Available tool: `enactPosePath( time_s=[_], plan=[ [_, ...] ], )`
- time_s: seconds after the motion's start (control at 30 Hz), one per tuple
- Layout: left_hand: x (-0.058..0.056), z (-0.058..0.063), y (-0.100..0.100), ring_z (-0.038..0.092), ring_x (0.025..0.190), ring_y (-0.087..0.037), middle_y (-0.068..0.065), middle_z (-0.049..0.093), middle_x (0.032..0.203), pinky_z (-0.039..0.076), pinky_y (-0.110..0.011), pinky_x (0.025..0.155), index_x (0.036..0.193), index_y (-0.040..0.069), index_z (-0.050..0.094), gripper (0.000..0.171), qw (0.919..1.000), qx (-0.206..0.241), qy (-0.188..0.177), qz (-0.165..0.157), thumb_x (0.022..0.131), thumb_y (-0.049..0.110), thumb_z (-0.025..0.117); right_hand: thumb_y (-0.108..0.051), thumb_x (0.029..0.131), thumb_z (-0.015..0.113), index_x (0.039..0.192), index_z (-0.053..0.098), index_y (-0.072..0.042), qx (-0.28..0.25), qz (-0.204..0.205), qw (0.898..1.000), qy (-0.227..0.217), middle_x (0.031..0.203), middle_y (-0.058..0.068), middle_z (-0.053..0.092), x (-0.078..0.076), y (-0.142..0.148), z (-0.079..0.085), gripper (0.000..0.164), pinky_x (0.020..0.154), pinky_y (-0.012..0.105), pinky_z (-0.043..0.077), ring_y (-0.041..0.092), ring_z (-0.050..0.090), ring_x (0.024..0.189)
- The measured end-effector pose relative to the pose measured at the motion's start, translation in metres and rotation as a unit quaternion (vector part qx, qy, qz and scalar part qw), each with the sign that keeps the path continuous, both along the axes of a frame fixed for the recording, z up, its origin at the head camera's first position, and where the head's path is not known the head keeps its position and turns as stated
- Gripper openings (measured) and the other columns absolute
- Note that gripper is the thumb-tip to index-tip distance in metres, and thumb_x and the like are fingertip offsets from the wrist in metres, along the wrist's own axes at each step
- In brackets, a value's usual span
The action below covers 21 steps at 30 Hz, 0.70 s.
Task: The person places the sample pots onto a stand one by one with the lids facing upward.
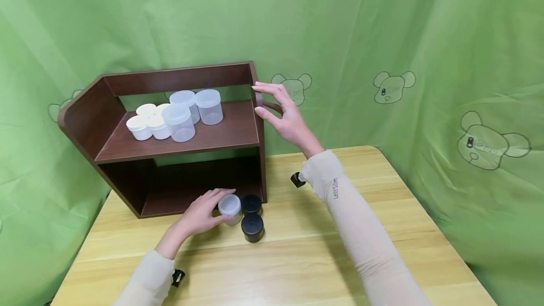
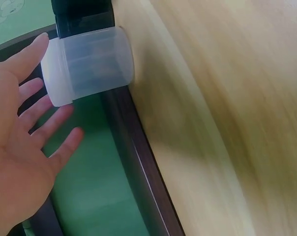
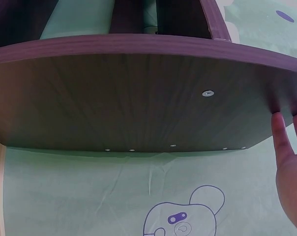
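My left hand (image 1: 199, 216) is at a translucent jar (image 1: 230, 207) with a pale lid, standing on the table before the shelf's lower opening. Its thumb and index finger lie on either side of the lid. In the left wrist view, the thumb tip is right at the edge of the lid (image 2: 54, 73) and the other fingers are spread, loosely extended. Two black-lidded jars (image 1: 252, 228) stand beside that jar, one behind the other. Higher up, my right hand (image 1: 288, 118) has its fingers extended at the brown shelf's right side panel (image 3: 114, 98), fingertips against it.
On the upper board of the brown shelf (image 1: 182, 80) stand several small white jars (image 1: 139, 129) and 3 translucent jars (image 1: 209, 110). The wooden table (image 1: 293, 268) extends in front and to the right. Green cloth (image 1: 318, 22) hangs behind and at the sides.
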<state>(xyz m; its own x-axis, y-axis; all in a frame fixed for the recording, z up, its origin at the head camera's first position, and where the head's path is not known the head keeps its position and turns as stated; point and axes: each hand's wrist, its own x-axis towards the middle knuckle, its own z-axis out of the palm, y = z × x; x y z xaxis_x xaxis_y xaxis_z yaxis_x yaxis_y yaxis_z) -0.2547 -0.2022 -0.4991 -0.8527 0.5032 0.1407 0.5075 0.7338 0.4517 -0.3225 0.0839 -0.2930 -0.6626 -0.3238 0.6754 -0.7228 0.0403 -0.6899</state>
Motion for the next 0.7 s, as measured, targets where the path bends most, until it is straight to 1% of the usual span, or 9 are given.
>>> enactPosePath(
  time_s=[0.1, 0.17, 0.27, 0.37, 0.7],
  plan=[
    [-0.0014, -0.0019, -0.0001, 0.052, 0.139, -0.036, -0.007, 0.057, 0.150, 0.042, -0.064, 0.112, 0.153, 0.026, 0.051, 0.068, 1.0000, -0.004, 0.000, -0.007, 0.092, 0.035, 0.079, -0.002, 0.100, 0.064, 0.145, 0.055, -0.001, -0.004, -0.001, 1.000, 0.000, 0.156, 0.014, 0.043, -0.0005, -0.0002, 0.0001, 0.046, 0.117, 0.042, 0.045, 0.025, 0.046, 0.140],
    [-0.0024, -0.0032, -0.0001, 0.052, 0.139, -0.036, -0.007, 0.057, 0.150, 0.043, -0.063, 0.112, 0.153, 0.024, 0.051, 0.066, 0.9999, -0.009, 0.005, -0.011, 0.094, 0.035, 0.077, -0.002, 0.100, 0.064, 0.145, 0.055, -0.001, -0.003, 0.000, 1.000, 0.000, 0.156, 0.014, 0.043, -0.0007, -0.0002, 0.0002, 0.046, 0.117, 0.042, 0.045, 0.025, 0.046, 0.140],
    [-0.0025, -0.0039, 0.0000, 0.055, 0.136, -0.032, -0.006, 0.059, 0.148, 0.047, -0.057, 0.109, 0.152, 0.021, 0.053, 0.063, 0.9998, -0.009, 0.010, -0.012, 0.094, 0.034, 0.077, -0.003, 0.100, 0.064, 0.145, 0.055, -0.001, -0.001, 0.002, 1.000, 0.001, 0.156, 0.014, 0.043, -0.0009, -0.0003, 0.0006, 0.046, 0.117, 0.041, 0.045, 0.025, 0.045, 0.141],
    [-0.0022, -0.0035, 0.0006, 0.056, 0.132, -0.029, -0.005, 0.059, 0.146, 0.051, -0.053, 0.105, 0.150, 0.018, 0.055, 0.062, 0.9999, -0.003, 0.008, -0.014, 0.095, 0.033, 0.076, -0.003, 0.100, 0.064, 0.145, 0.055, -0.001, -0.002, 0.000, 1.000, -0.001, 0.156, 0.013, 0.043, -0.0010, -0.0004, 0.0010, 0.046, 0.117, 0.041, 0.045, 0.025, 0.046, 0.140],
    [0.0006, -0.0035, 0.0026, 0.058, 0.129, -0.029, -0.008, 0.059, 0.146, 0.053, -0.051, 0.101, 0.150, 0.015, 0.055, 0.059, 0.9999, 0.002, 0.001, -0.016, 0.097, 0.031, 0.074, -0.002, 0.100, 0.064, 0.145, 0.054, 0.000, 0.000, 0.000, 1.000, -0.002, 0.156, 0.015, 0.042, 0.0003, -0.0004, 0.0008, 0.046, 0.118, 0.042, 0.044, 0.026, 0.045, 0.141]
  ],
)
